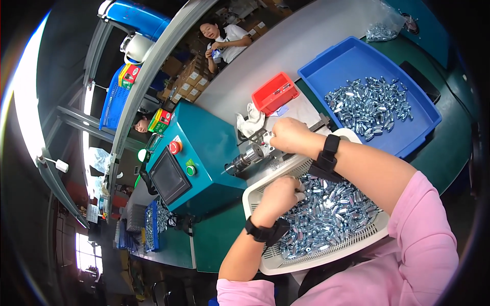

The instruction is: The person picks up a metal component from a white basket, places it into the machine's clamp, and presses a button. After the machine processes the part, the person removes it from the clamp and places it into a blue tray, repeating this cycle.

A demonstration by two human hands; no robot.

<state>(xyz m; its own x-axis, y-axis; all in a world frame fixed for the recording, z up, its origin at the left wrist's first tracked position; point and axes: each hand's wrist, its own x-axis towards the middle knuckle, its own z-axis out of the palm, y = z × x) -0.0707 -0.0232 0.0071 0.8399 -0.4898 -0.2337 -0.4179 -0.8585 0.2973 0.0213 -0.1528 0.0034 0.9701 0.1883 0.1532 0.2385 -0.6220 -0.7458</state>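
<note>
Presently, hands: two, bare. On my feed the left hand (278,200) bends over the basket's left side, fingers curled at the metal pieces; whether it grips one, I cannot tell. The right hand (292,135) is beside the spindle, fingers bent inward; its fingertips are partly hidden, so I cannot tell whether it grasps anything.
Metal pieces (332,214): too many for me to count; large groups in basket and tray. Short, elongated, shiny silver with a bluish cast.
Basket (296,266): one, off-white plastic, rounded corners, slotted walls, heaped with pieces.
Tray (334,58): one, blue plastic, rectangular, raised rim; pieces in a loose single spread.
Red bin (266,105): one, small, box-shaped; I make out a few pieces inside.
Bag (382,31): one, clear, crinkled plastic, small silvery parts at its bottom.
Machine (212,145): one, teal housing, angular; I count one dark rectangular screen (169,176), one round red button (175,147), one round green button (191,170).
Spindle (245,159): one, bare metal, stepped cylinder.
Cloth (250,121): one, white, crumpled, just beside the red bin.
Wrist straps (329,153): two, black, one per wrist.
Sleeves (421,224): two, pink, softly folded.
</note>
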